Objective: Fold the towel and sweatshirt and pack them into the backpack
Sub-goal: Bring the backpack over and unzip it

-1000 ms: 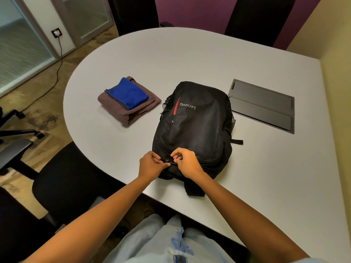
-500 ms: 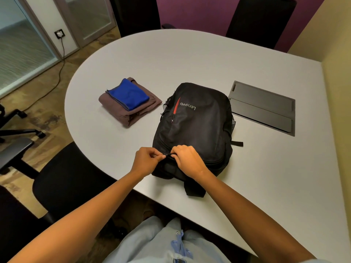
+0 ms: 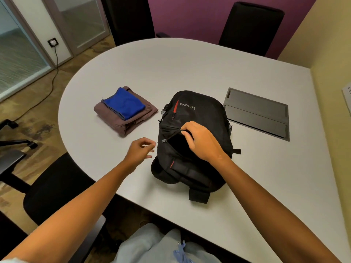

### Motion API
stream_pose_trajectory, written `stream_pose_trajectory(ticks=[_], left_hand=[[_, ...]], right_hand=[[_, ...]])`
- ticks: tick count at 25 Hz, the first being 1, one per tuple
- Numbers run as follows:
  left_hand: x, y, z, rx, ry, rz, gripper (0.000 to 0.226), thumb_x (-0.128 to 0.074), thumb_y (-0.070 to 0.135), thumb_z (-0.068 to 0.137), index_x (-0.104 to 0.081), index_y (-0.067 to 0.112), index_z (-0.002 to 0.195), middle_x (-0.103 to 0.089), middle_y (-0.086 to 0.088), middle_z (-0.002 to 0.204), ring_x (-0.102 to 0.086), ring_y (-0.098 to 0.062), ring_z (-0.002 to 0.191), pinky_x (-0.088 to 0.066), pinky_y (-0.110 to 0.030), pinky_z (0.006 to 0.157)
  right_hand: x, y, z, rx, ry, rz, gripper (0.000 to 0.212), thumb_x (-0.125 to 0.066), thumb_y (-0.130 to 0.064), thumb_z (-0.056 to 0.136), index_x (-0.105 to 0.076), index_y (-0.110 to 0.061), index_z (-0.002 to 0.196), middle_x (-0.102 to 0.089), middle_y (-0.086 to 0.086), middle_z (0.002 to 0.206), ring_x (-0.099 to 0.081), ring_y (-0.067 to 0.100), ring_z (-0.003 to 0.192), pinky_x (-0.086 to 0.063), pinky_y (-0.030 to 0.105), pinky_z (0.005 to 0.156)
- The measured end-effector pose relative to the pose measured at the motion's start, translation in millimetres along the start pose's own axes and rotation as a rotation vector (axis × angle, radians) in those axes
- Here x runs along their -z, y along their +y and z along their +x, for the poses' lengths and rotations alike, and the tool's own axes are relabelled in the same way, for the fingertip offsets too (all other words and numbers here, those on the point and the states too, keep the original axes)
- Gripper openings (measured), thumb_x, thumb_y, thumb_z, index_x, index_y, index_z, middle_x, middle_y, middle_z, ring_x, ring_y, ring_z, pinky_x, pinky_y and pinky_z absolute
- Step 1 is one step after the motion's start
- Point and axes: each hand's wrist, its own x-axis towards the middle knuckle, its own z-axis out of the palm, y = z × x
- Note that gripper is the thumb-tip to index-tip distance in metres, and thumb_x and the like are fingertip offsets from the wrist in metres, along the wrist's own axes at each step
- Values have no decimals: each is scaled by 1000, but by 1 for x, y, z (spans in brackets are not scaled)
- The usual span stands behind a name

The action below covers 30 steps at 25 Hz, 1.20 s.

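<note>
A black backpack (image 3: 205, 114) with a red zip lies flat on the grey table (image 3: 190, 69), its main compartment unzipped and gaping dark. My right hand (image 3: 201, 141) grips the upper edge of that opening and lifts the flap. My left hand (image 3: 140, 150) hovers just left of the bag with loosely curled fingers, holding nothing. To the left lies the folded brown sweatshirt (image 3: 133, 120) with the folded blue towel (image 3: 124, 104) stacked on top of it.
A grey cable hatch (image 3: 256, 112) is set into the table right of the bag. Black chairs stand at the far side (image 3: 250, 27) and at my near left (image 3: 57, 186). A yellow wall borders the table on the right.
Both hands were pinching the zip pulls together at the bag's near end. The zip has since been drawn open; my left hand let go and my right hand now lifts the flap.
</note>
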Motion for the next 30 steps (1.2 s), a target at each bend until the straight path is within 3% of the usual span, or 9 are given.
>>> stream_pose_trajectory(ticks=[3, 9, 12, 15, 19, 22, 25, 30], left_hand=[[-19, 19, 4, -75, -128, 14, 29, -76, 33, 87, -68, 18, 110, -69, 4, 107, -69, -17, 93, -61, -31, 74], [-11, 20, 27, -240, -188, 215, 13, -74, 28, 89, -72, 15, 87, -73, 0, 87, -66, -16, 85, -54, -27, 75], [-5, 22, 41, -168, -141, 191, 16, -73, 27, 89, -73, 11, 88, -72, -6, 81, -65, -18, 79, -57, -32, 71], [-2, 22, 60, -51, -57, 96, 19, -77, 25, 86, -73, 7, 86, -72, -11, 90, -65, -22, 84, -59, -35, 70], [-12, 30, 88, 109, -7, -34, 12, -79, 19, 84, -74, 8, 83, -71, -12, 95, -61, -24, 89, -56, -36, 70], [-19, 36, 105, 157, 1, -51, 14, -80, 16, 84, -75, 4, 88, -70, -13, 97, -59, -26, 90, -56, -40, 75], [-21, 38, 124, 179, -1, -47, 23, -80, 14, 84, -75, -2, 99, -68, -16, 99, -58, -28, 92, -55, -42, 77], [-23, 38, 153, 182, 31, 20, 16, -80, 11, 83, -75, -1, 91, -68, -15, 94, -60, -27, 88, -56, -47, 83]], right_hand=[[7, 0, 8, -27, -24, 43, 13, -50, -23, 102, -62, -18, 102, -62, -6, 96, -59, 11, 85, -50, 29, 79], [20, 6, 17, -37, -88, 102, 11, -51, -25, 101, -62, -23, 101, -60, -13, 96, -58, 6, 87, -51, 27, 81], [29, 7, 26, -51, -98, 133, 11, -53, -24, 100, -64, -22, 102, -62, -14, 96, -59, 5, 87, -49, 20, 78], [39, 8, 35, -61, -96, 151, 10, -56, -23, 99, -65, -22, 102, -63, -14, 96, -60, 4, 89, -45, 15, 76], [55, 13, 49, -91, -65, 150, 10, -57, -24, 98, -66, -23, 100, -63, -15, 95, -60, 6, 89, -50, 20, 77], [67, 16, 61, -121, -52, 123, 10, -57, -25, 98, -67, -24, 98, -63, -14, 94, -60, 7, 86, -51, 24, 76], [76, 18, 70, -123, -58, 105, 11, -57, -25, 98, -68, -23, 100, -63, -15, 94, -59, 5, 87, -48, 19, 76], [85, 21, 79, -162, -83, 97, 12, -58, -24, 97, -69, -23, 102, -65, -15, 97, -60, 4, 90, -50, 19, 77]])
